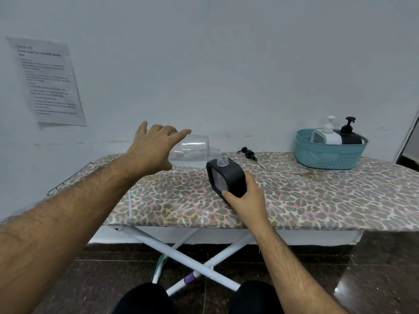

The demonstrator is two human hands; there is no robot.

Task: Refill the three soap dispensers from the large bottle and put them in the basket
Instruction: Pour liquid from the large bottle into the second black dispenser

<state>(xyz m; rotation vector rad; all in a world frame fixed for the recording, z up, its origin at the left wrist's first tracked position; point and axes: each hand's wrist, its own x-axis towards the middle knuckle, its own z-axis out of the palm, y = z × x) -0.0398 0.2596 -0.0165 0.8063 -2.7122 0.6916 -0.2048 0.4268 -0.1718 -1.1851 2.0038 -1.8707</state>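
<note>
My left hand (154,148) grips the large clear bottle (192,151), tipped on its side with its open neck over the mouth of a black dispenser (226,175). A little clear liquid lies in the bottle's lower side. My right hand (247,196) holds the black dispenser's lower end on the board; the dispenser leans left and its pump is off. The black pump head (249,154) lies on the board just behind. In the teal basket (328,155) at the right stand a white dispenser (326,134) and a black dispenser (349,134), both with pumps on.
Everything rests on an ironing board (294,200) with a leopard-print cover, set against a white wall. A metal rack (68,177) sticks out at its left end. A printed sheet (47,80) hangs on the wall at left. The board's white crossed legs (192,264) stand on dark tiles.
</note>
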